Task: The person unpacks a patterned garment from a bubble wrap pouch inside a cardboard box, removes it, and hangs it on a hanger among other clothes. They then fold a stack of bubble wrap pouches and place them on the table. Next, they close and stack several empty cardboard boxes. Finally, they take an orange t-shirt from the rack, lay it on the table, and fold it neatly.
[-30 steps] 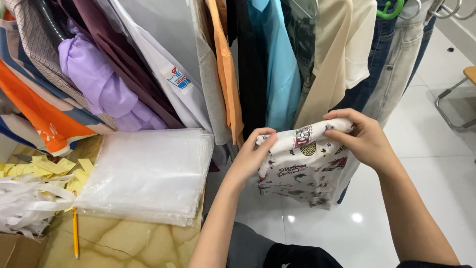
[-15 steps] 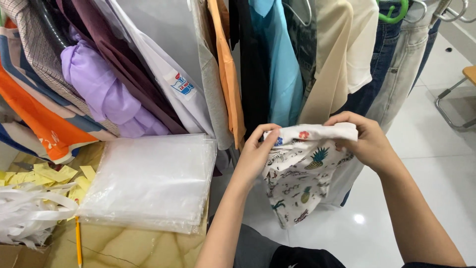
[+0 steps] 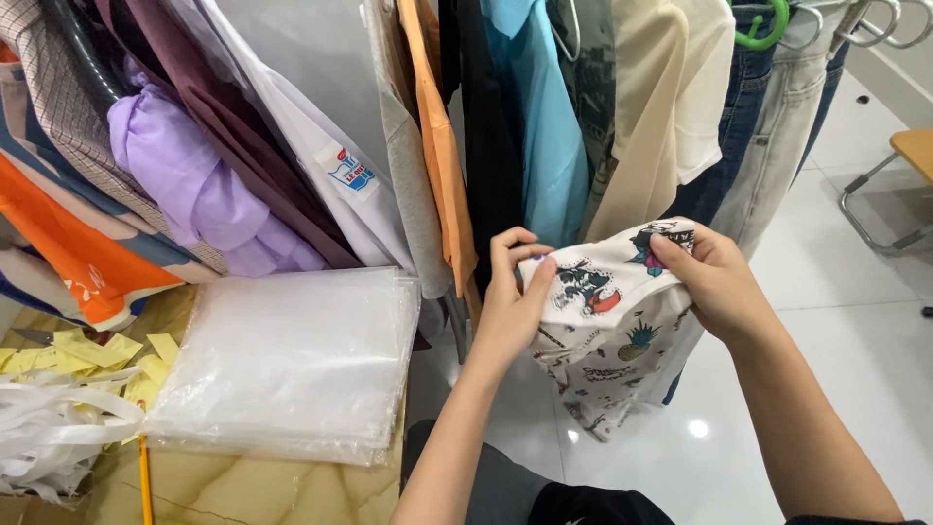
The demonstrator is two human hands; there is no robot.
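now printed garment (image 3: 612, 331) pinched between both hands, hanging below them.

Clothing shop — hung garments (image 3: 544, 126), plastic bags (image 3: 292, 360).

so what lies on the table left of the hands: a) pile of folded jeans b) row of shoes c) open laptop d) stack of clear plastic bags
d, a stack of clear plastic bags lies on the table, left of the left hand and right hand, which hold the printed cloth.
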